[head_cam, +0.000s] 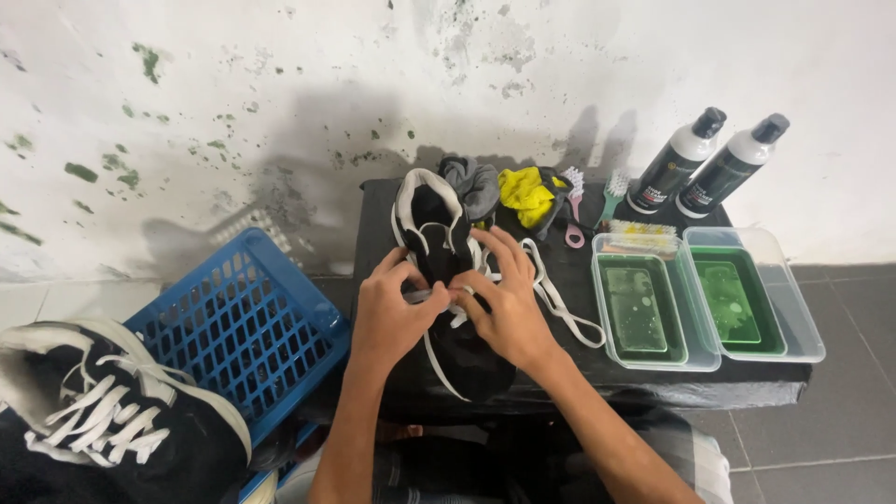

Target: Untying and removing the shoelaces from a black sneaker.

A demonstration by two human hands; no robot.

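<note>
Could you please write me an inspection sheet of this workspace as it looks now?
Surface: low black table against a stained white wall.
Job's things: black shoe with white laces, partly unthreaded.
Clutter: two clear tubs of green liquid, two bottles, brushes, yellow cloth, grey cloth.
Grips: left hand and right hand both pinch the laces on the shoe.
Cables: nothing seen.
Surroundings: blue basket, second black shoe, grey tiled floor.
</note>
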